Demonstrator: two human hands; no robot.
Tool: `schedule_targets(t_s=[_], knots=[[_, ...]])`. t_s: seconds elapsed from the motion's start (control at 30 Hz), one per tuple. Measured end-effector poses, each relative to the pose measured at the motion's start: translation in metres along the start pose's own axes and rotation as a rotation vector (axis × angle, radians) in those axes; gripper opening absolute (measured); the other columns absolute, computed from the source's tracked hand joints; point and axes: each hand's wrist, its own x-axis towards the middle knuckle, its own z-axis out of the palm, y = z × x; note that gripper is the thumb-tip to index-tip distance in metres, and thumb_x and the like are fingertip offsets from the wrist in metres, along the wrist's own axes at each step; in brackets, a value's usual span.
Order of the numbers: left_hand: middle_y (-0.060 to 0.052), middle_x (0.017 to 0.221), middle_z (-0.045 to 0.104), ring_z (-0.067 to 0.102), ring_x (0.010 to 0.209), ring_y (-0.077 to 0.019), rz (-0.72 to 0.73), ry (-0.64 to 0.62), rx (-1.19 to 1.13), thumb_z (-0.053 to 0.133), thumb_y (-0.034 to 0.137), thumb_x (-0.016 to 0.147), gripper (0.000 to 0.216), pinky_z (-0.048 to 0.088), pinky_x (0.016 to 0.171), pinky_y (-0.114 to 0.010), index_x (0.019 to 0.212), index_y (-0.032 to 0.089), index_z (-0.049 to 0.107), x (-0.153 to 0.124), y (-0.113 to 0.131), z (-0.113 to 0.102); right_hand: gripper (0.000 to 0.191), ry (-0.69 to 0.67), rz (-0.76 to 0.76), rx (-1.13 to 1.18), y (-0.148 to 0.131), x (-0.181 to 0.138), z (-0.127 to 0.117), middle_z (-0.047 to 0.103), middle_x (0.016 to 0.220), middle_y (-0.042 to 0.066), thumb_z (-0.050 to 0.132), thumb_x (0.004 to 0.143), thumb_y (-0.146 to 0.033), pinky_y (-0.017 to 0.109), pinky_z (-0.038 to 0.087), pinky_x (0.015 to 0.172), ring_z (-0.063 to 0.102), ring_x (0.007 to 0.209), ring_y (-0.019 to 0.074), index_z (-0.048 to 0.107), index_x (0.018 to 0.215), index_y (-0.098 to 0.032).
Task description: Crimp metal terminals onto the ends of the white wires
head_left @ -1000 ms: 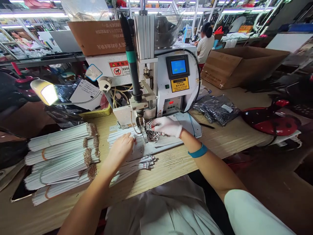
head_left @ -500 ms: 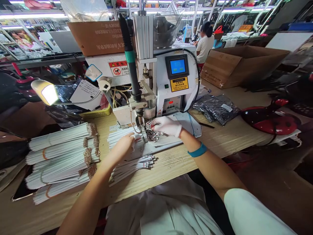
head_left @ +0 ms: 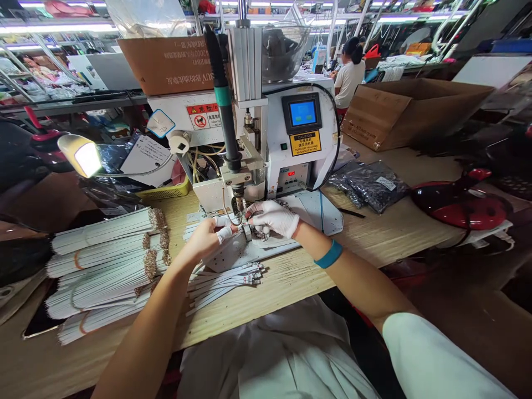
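Note:
My left hand (head_left: 201,241) has white finger cots and pinches a white strip (head_left: 222,244) just left of the press foot (head_left: 238,202). My right hand (head_left: 274,217), in a white glove, closes on a sparkly studded strip end (head_left: 261,233) right beside the foot. A small metal piece (head_left: 248,233) lies between my hands. Several rubber-banded bundles of white strips with beaded ends (head_left: 103,260) lie to the left. A loose stack of strips (head_left: 224,282) lies just below my left hand. How the strips sit under the foot is partly hidden by my fingers.
The white benchtop press (head_left: 299,160) with its touchscreen stands on the wooden table (head_left: 291,282), behind a white base plate (head_left: 316,213). A lit lamp (head_left: 81,155) is at left, bags of dark beads (head_left: 374,185) at right, and a seated person (head_left: 349,77) farther back.
Both hands have moved closer together at the press foot. My left hand now pinches higher on the strip, and my right hand has shifted left. The stacks and machine stay put.

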Motion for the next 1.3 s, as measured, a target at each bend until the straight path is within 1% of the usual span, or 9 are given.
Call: schedule_targets(t_s=[0.17, 0.23, 0.4, 0.6, 0.73, 0.87, 1.0, 1.1, 1.3], knots=[[0.001, 0.065, 0.058, 0.047, 0.062, -0.0117, 0.001, -0.017, -0.008, 0.06, 0.035, 0.068, 0.024, 0.037, 0.057, -0.02, 0.074, 0.013, 0.063, 0.003, 0.001, 0.001, 0.021, -0.023, 0.016, 0.031, -0.001, 0.001, 0.0, 0.051, 0.057, -0.004, 0.065, 0.066, -0.013, 0.013, 0.027, 0.031, 0.043, 0.039, 0.0038, 0.054, 0.083, -0.013], [0.001, 0.065, 0.057, 0.046, 0.061, -0.0115, -0.007, -0.014, -0.008, 0.06, 0.034, 0.067, 0.022, 0.037, 0.057, -0.02, 0.071, 0.012, 0.062, 0.003, 0.003, 0.001, 0.022, -0.04, 0.034, 0.047, -0.003, 0.002, -0.001, 0.051, 0.058, -0.004, 0.065, 0.065, -0.012, 0.012, 0.024, 0.031, 0.042, 0.039, 0.0033, 0.054, 0.084, -0.013], [0.004, 0.058, 0.049, 0.038, 0.054, -0.0081, -0.054, 0.011, -0.005, 0.06, 0.03, 0.064, 0.018, 0.029, 0.051, -0.019, 0.064, 0.013, 0.058, 0.001, 0.009, 0.003, 0.024, -0.073, 0.079, 0.094, -0.004, 0.004, -0.002, 0.052, 0.058, -0.003, 0.066, 0.064, -0.011, 0.013, 0.023, 0.031, 0.041, 0.039, 0.0033, 0.053, 0.084, -0.013], [0.005, 0.052, 0.039, 0.03, 0.05, -0.0065, -0.043, -0.002, 0.002, 0.057, 0.03, 0.063, 0.018, 0.021, 0.047, -0.019, 0.059, 0.013, 0.051, 0.002, 0.011, 0.002, 0.023, -0.01, 0.053, 0.048, -0.006, 0.001, 0.004, 0.054, 0.057, -0.002, 0.064, 0.065, -0.009, 0.015, 0.028, 0.034, 0.042, 0.04, 0.0042, 0.055, 0.086, -0.012], [0.005, 0.051, 0.035, 0.027, 0.05, -0.0063, -0.012, -0.022, 0.003, 0.055, 0.03, 0.064, 0.02, 0.019, 0.047, -0.02, 0.055, 0.014, 0.047, 0.004, 0.009, 0.002, 0.023, 0.005, 0.063, 0.066, -0.005, 0.0, 0.004, 0.052, 0.057, -0.003, 0.065, 0.063, -0.009, 0.014, 0.025, 0.033, 0.04, 0.039, 0.0035, 0.055, 0.084, -0.013], [0.005, 0.051, 0.033, 0.026, 0.049, -0.0063, -0.026, -0.023, 0.002, 0.056, 0.03, 0.062, 0.021, 0.018, 0.046, -0.02, 0.054, 0.015, 0.044, 0.005, 0.008, 0.001, 0.021, -0.003, 0.047, 0.078, -0.002, 0.001, 0.003, 0.05, 0.057, -0.005, 0.065, 0.064, -0.011, 0.014, 0.024, 0.032, 0.04, 0.039, 0.0031, 0.054, 0.082, -0.014], [0.005, 0.052, 0.037, 0.029, 0.05, -0.0067, -0.015, -0.028, -0.02, 0.055, 0.029, 0.062, 0.017, 0.021, 0.047, -0.02, 0.055, 0.014, 0.05, 0.007, 0.005, 0.0, 0.023, 0.025, 0.027, 0.044, 0.0, 0.002, 0.003, 0.05, 0.058, -0.005, 0.066, 0.062, -0.012, 0.014, 0.025, 0.032, 0.04, 0.04, 0.0035, 0.054, 0.082, -0.014], [0.006, 0.05, 0.037, 0.028, 0.048, -0.0062, -0.025, -0.03, -0.015, 0.055, 0.028, 0.063, 0.016, 0.019, 0.047, -0.02, 0.058, 0.013, 0.054, 0.008, 0.003, -0.001, 0.024, 0.041, 0.007, 0.027, 0.001, 0.002, 0.003, 0.051, 0.058, -0.004, 0.067, 0.062, -0.013, 0.015, 0.026, 0.032, 0.042, 0.04, 0.004, 0.054, 0.082, -0.014], [0.006, 0.051, 0.036, 0.028, 0.049, -0.0062, -0.024, -0.045, -0.024, 0.057, 0.027, 0.063, 0.017, 0.019, 0.048, -0.02, 0.056, 0.014, 0.051, 0.008, 0.004, -0.002, 0.022, 0.029, 0.004, 0.019, 0.0, 0.0, 0.004, 0.05, 0.06, -0.005, 0.065, 0.063, -0.014, 0.014, 0.026, 0.031, 0.04, 0.039, 0.0032, 0.052, 0.081, -0.015]])
